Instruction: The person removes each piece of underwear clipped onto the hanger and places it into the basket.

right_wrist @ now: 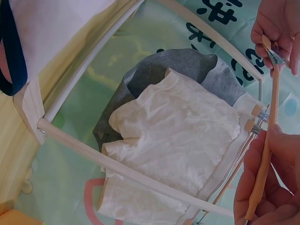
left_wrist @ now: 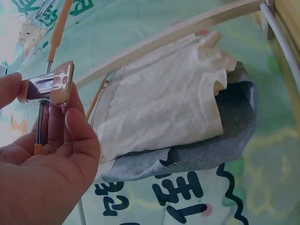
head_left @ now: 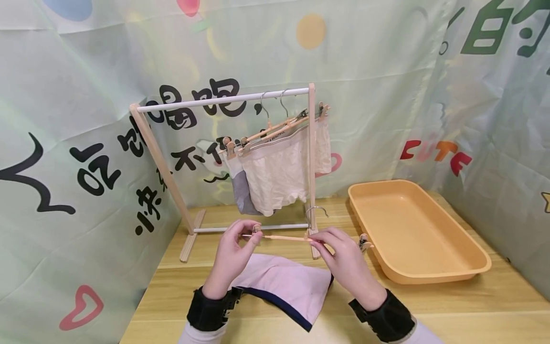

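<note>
Level over the table, a peach clip hanger (head_left: 285,238) is held between both hands. My left hand (head_left: 234,253) pinches the metal-and-peach clip (left_wrist: 49,86) at its left end, thumb on one side and fingers on the other. Near the middle, my right hand (head_left: 350,263) grips the bar between thumb and fingers; the other clip (head_left: 364,242) sticks out past that hand. The hanger's metal hook (head_left: 319,209) points up and away. Below lies a pink cloth garment (head_left: 285,282) with navy trim, flat on the table, partly covered by the hands in the head view.
Behind the hands stands a wooden rack (head_left: 165,167) with a white top rail. Two clip hangers hang at its right, carrying white shorts (head_left: 279,172) and a grey-and-white garment (head_left: 245,193). An orange tray (head_left: 434,277) sits at the right. Printed cloth surrounds the table.
</note>
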